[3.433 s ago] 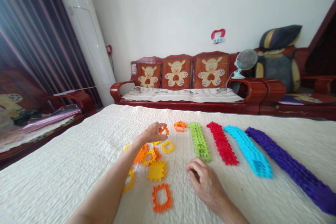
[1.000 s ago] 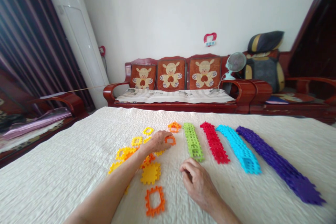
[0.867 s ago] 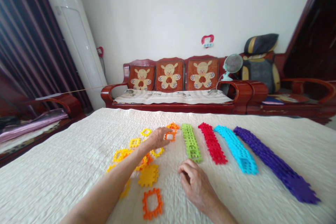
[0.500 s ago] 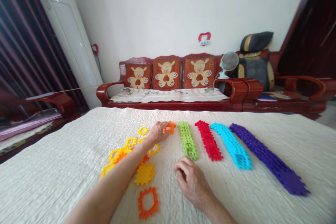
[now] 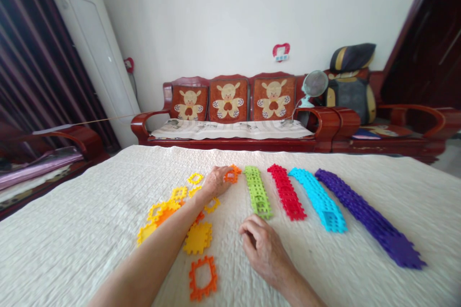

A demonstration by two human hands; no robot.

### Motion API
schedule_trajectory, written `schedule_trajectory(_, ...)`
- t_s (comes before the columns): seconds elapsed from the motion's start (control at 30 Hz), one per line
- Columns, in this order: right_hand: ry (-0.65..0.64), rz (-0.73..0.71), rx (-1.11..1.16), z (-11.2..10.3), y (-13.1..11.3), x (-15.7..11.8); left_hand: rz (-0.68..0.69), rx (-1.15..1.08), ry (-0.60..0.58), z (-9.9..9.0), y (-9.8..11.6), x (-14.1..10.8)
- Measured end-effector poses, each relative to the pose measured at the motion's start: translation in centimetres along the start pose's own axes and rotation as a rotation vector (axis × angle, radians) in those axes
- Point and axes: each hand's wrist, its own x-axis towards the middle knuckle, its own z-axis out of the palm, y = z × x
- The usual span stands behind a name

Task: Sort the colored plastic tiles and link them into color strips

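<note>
My left hand [image 5: 217, 181] reaches across the cloth, its fingers closed on a small orange piece [image 5: 234, 174] left of the top of the green row [image 5: 257, 192]. Curled and resting on the cloth below that row is my right hand [image 5: 260, 244]; whether anything is inside it is hidden. Yellow pieces [image 5: 198, 238] and some orange ones lie loosely around and partly under my left forearm. An orange frame piece [image 5: 203, 278] lies nearest to me. Overlapping red [image 5: 287, 193], light blue [image 5: 320, 201] and purple [image 5: 367, 218] rows extend to the right.
A pale quilted cloth [image 5: 72, 220] covers the table. Beyond its far edge stand a red wooden sofa [image 5: 230, 143] with bear cushions [image 5: 228, 100], a small fan [image 5: 314, 84] and an armchair [image 5: 432, 114].
</note>
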Motion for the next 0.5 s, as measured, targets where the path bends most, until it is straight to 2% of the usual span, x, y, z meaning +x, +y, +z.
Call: schedule_trajectory(0.5,-0.016,0.004,-0.013,-0.1,-0.09,-0.09,0.035,-0.047,0.026,0.08,-0.04,0.17)
